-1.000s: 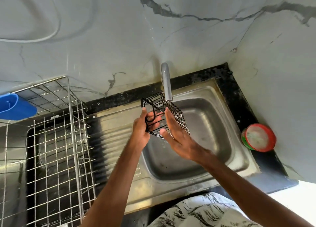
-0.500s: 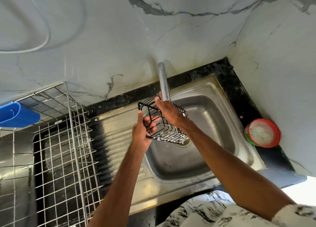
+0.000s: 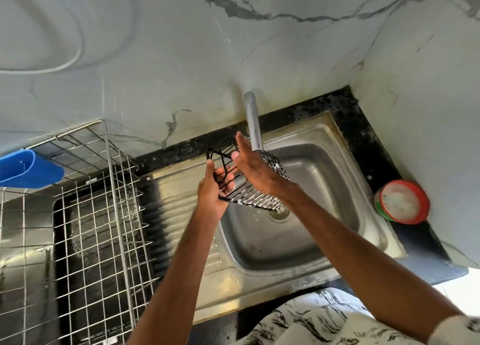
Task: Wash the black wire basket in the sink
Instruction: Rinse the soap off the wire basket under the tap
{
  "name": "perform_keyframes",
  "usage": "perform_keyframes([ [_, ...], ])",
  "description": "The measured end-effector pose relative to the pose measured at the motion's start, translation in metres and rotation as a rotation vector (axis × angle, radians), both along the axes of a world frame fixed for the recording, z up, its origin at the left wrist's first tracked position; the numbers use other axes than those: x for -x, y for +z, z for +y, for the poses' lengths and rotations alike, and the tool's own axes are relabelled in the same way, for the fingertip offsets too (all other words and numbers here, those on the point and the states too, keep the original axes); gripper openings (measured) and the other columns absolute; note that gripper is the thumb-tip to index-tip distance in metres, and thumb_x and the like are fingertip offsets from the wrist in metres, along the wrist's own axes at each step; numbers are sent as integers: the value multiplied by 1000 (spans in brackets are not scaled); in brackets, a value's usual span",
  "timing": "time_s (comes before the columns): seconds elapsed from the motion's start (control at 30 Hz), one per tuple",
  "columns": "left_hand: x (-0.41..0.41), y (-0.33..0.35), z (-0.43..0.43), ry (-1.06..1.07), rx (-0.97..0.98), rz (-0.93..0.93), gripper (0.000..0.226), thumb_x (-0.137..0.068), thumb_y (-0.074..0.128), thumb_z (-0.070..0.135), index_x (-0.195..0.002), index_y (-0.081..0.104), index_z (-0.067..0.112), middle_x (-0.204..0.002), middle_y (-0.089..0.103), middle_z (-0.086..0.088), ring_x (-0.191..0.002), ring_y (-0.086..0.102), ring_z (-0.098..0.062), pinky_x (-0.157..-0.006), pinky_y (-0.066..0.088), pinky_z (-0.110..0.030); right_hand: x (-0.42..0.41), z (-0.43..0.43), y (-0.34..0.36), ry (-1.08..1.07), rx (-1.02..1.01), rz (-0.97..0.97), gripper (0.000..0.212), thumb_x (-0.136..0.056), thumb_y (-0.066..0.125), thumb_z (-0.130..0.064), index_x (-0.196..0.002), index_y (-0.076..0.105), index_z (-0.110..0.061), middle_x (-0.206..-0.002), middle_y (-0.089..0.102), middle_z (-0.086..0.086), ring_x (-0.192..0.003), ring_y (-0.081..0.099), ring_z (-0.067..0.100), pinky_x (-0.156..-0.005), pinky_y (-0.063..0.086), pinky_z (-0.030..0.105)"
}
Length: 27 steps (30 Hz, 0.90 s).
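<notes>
- The black wire basket (image 3: 250,201) was held up in the air over the left part of the sink (image 3: 327,186), just below the spout of the tap (image 3: 253,122) and tilted, its right end lower and above the drain (image 3: 279,212).
- The left hand (image 3: 211,188) gripped the basket's left end, fingers curled round the wires.
- The right hand (image 3: 257,169) lay across the basket with fingers straight and spread, holding nothing; it looked to be rubbing the mesh, though exact contact could not be told.
- Bright drops showed along the lower wires, so the basket appeared wet. Whether water was running from the tap at this moment was hard to tell.
- No sponge or cloth was in either hand, and no clear foam showed on the wires.
- Judged from this, the wash seemed to be in its hand-rubbing or rinsing stage, well begun but not finished: the basket had not been set down anywhere.
- What seemed left was turning it to reach the other sides, a last rinse, and putting it to drain, perhaps in the wire dish rack (image 3: 91,214) on the left.
- On the dark worktop (image 3: 348,105) near the right of the sink stood a red-rimmed tub (image 3: 402,201) with a whitish content, possibly soap; a blue container (image 3: 28,168) hung at the rack's far left.
</notes>
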State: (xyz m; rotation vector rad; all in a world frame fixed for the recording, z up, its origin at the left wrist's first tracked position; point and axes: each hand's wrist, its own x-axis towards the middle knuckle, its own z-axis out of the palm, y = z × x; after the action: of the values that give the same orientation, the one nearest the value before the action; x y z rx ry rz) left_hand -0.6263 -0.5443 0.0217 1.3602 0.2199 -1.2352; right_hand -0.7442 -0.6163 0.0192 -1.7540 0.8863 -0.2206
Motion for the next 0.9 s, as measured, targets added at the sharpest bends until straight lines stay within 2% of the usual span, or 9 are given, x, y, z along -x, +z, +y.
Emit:
perform_keyframes([
  [0.07, -3, 0, -3, 7, 25, 10, 47, -109, 49, 38, -72, 58, 11, -84, 79, -19, -55, 72, -11, -41, 49, -17, 7, -14, -7, -82, -124, 29, 86, -99, 20, -67, -148, 36, 2, -113, 62, 28, -106, 66, 25, -89, 53, 36],
  [0.13, -8, 2, -4, 18, 46, 5, 47, -109, 48, 39, -73, 59, 10, -86, 79, -20, -60, 74, -12, -42, 49, -17, 23, -20, -33, -78, -146, 23, 50, -100, 27, -67, -113, 56, -28, -102, 57, -4, -90, 59, -3, -85, 48, 32],
  [0.23, -13, 0, -4, 2, 60, 2, 48, -108, 49, 41, -78, 61, 6, -99, 77, -25, -50, 68, -9, -41, 49, -17, 43, -7, -51, -61, -154, 124, 76, -93, 15, -80, -152, 25, -32, -161, 22, -6, -149, 20, 14, -125, 7, 52],
  [0.3, -13, -1, -4, -25, 44, -7, 48, -108, 49, 42, -89, 64, 1, -101, 76, -25, -48, 66, -9, -41, 48, -17, 51, 16, -43, -53, -115, 163, 82, -96, 12, -75, -160, -13, -30, -167, -19, -10, -154, -16, 13, -125, -7, 46],
  [0.47, -10, -3, 1, -17, 2, 3, 50, -108, 50, 43, -86, 71, 3, -85, 79, -15, -58, 71, -12, -47, 55, -19, 39, 58, -7, 17, 158, -49, 67, -111, 27, -34, -160, -15, -16, -167, -22, -1, -153, -20, 10, -125, -10, 28],
  [0.67, -6, 11, -3, 31, -12, 23, 49, -108, 51, 40, -68, 63, 14, -64, 74, -3, -49, 67, -7, -42, 49, -15, 0, 9, 9, 27, 142, -113, 67, -108, 24, -45, -162, -3, -14, -168, 7, 16, -153, 18, 35, -122, 29, 50],
  [0.77, -9, 13, -4, -3, 47, 39, 68, -108, 48, 41, -49, 68, 17, -72, 77, -9, -48, 66, -4, -42, 47, -13, 5, -14, 9, -135, -38, 0, 69, -101, 22, -64, -157, 25, -23, -101, 62, 20, -79, 70, 3, -61, 57, 23],
  [0.8, -9, 16, -3, -3, 69, 44, 70, -109, 47, 41, -47, 67, 17, -74, 78, -11, -47, 64, -4, -41, 47, -12, 12, -19, -1, -181, -76, 1, 66, -100, 27, -62, -151, 35, -21, -94, 59, 11, -71, 65, -1, -61, 55, 20],
  [0.9, -11, 16, -1, -16, 103, 46, 74, -110, 43, 40, -45, 67, 15, -75, 78, -13, -44, 61, -2, -41, 43, -11, 38, -21, -34, -157, -74, 92, 66, -106, 19, -57, -162, 8, -25, -166, 20, 8, -152, 26, 22, -125, 22, 45],
])
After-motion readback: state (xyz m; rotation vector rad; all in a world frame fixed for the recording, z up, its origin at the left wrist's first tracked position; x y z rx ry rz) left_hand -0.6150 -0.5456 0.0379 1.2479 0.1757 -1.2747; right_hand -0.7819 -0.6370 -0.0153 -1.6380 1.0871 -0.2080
